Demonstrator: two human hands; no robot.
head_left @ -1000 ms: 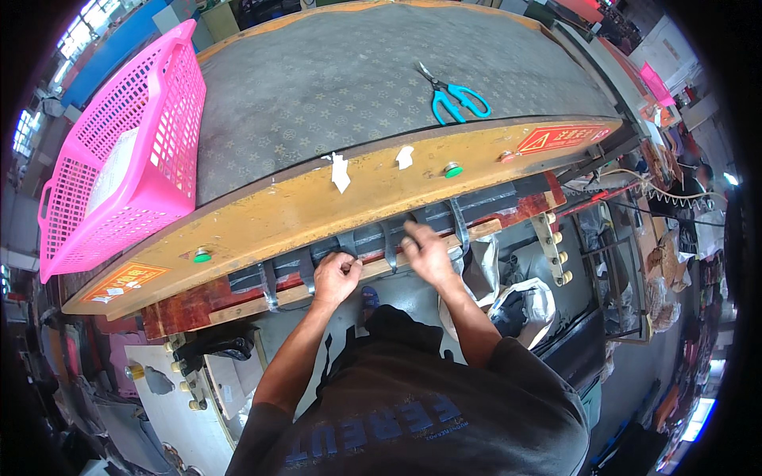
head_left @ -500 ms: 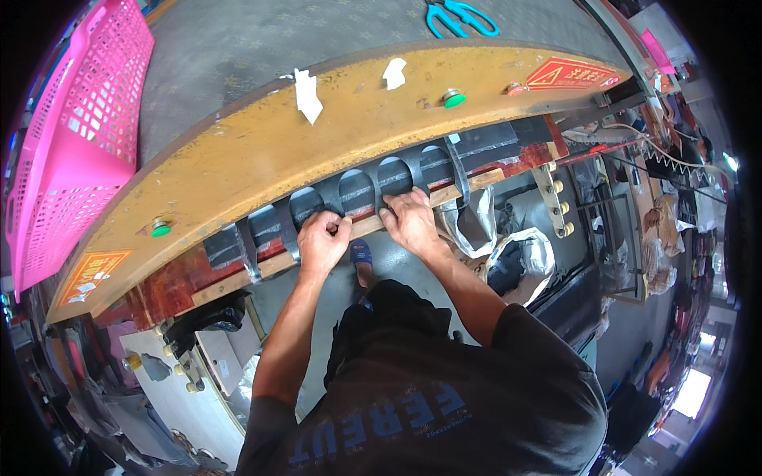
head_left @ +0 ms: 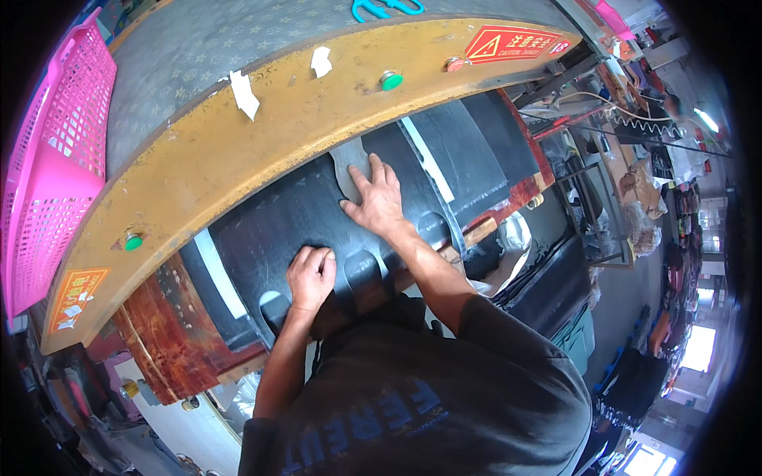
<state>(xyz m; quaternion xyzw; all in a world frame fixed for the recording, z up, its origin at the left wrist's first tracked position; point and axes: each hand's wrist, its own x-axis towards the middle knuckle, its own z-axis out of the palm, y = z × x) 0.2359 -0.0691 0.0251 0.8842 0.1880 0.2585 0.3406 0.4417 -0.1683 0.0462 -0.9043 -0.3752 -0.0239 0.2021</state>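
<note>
A wide black sheet (head_left: 270, 214) with cut-out openings lies on a worn red-brown wooden board (head_left: 163, 325) under a yellow machine beam (head_left: 278, 139). My left hand (head_left: 311, 276) is closed over the sheet's near part, fingers curled; whatever they pinch is hidden. Farther right, my right hand (head_left: 377, 198) rests with fingers spread against a long grey curved shape (head_left: 347, 166) in the sheet. I cannot tell whether that shape is a loose piece or an opening. Rounded cut-outs (head_left: 432, 226) line the near edge, and white strips (head_left: 220, 274) show at the left and right.
Green buttons (head_left: 390, 80) and a red button (head_left: 455, 64) sit on the beam's front. On its patterned top are blue-handled scissors (head_left: 387, 8), with a pink basket (head_left: 55, 190) at the left. A white bag (head_left: 516, 242) stands beyond my right forearm.
The black sheet has come out toward me from beneath the beam. My right hand has let go of the near edge and reached farther onto it. The view has shifted right.
</note>
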